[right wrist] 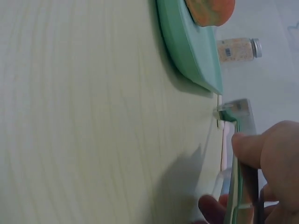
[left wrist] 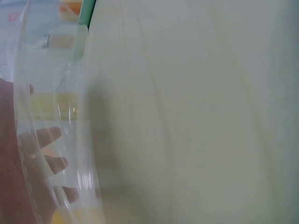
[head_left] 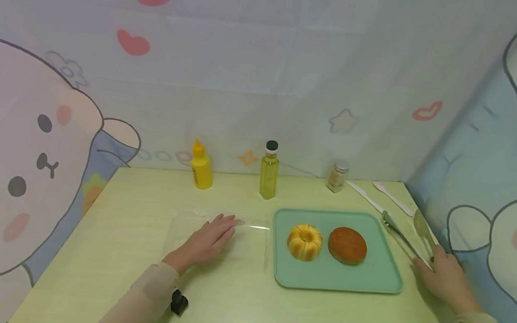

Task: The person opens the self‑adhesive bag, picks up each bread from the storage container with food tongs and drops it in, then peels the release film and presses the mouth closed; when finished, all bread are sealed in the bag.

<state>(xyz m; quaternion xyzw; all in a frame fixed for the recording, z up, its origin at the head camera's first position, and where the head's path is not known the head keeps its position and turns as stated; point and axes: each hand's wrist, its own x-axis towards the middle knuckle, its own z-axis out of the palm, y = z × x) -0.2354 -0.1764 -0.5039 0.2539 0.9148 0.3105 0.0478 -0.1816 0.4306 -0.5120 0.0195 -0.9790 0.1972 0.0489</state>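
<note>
1. A pale yellow-green table point(head_left: 230, 304) fills the scene, walled in by cartoon-rabbit sheeting; a person's two hands are at its near half.
2. A mint-green tray point(head_left: 367, 279) sits right of centre, carrying a ring-shaped yellow cake point(head_left: 304, 241) and, just beside it, a round brown bun point(head_left: 347, 245). Both lie untouched on the tray, so no food has been moved.
3. A clear plastic sheet or lid point(head_left: 217, 233), hard to make out against the table, lies left of the tray. The left hand point(head_left: 205, 242) rests flat on it, fingers straight and close together, pressing rather than gripping; the left wrist view shows the fingers through the clear plastic.
4. Metal tongs point(head_left: 404, 236) lie on the table just beside the tray's right edge, tips pointing away from the person. The right hand point(head_left: 446, 277) is at their near end, and the right wrist view shows thumb and fingers point(right wrist: 254, 149) closed around the handle. The tongs look barely off the table, if at all, and their arms stand apart.
5. Judged from this, the work is at its start: the tool is being taken up, and everything with the cake and bun remains to be done.
6. Along the back edge stand a yellow squeeze bottle point(head_left: 201, 166), an oil bottle point(head_left: 269, 172) and a small spice jar point(head_left: 337, 177); a white plastic knife point(head_left: 366, 196) and white plastic spoon point(head_left: 393, 197) lie near the far right corner.
</note>
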